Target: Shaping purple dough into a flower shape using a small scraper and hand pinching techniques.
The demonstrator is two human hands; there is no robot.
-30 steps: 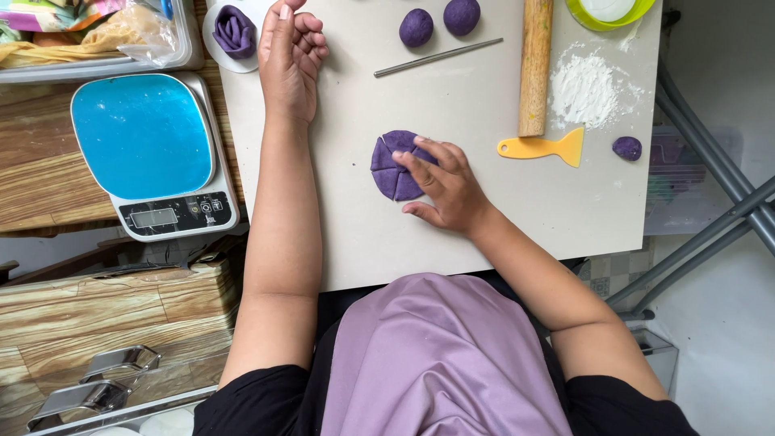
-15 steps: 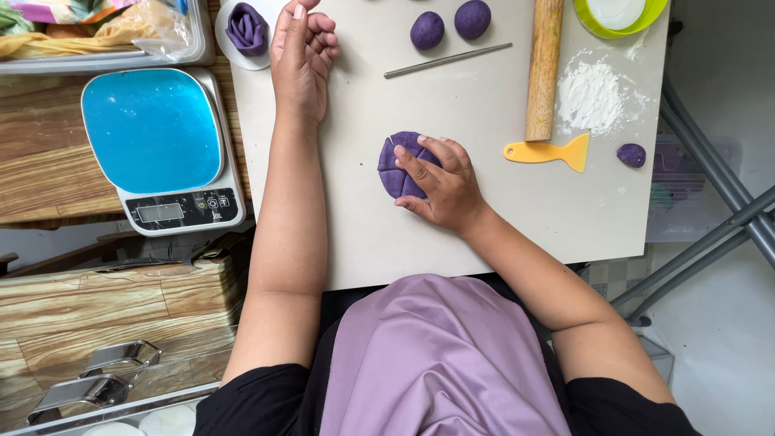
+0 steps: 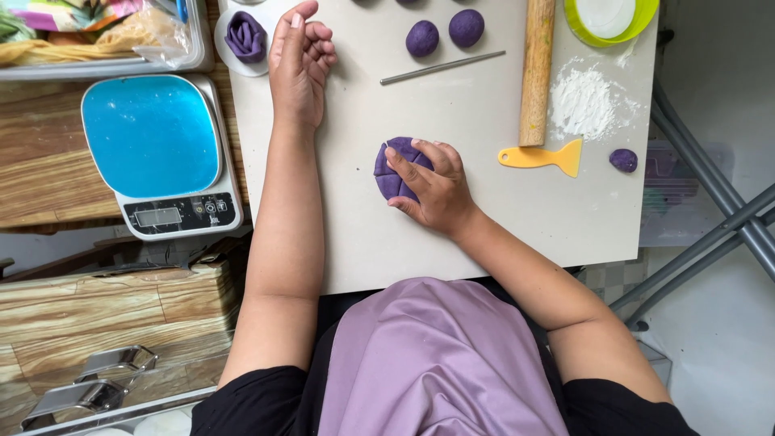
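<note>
Bare board lies open between the hands; rolling pin and metal rod border it.

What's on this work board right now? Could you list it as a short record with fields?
Right hand: fingers resting on a flat purple dough disc with scored lines
Left hand: loosely curled on the board, beside a folded purple dough piece
Tools: wooden rolling pin, yellow scraper, metal rod
Also: two dough balls, flour pile, blue-topped scale

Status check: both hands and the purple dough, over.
Right hand pressing on scored purple dough disc. Left hand curled, holding nothing, beside folded dough piece on small plate. Rolling pin and yellow scraper lie apart, nothing blocking.
</note>
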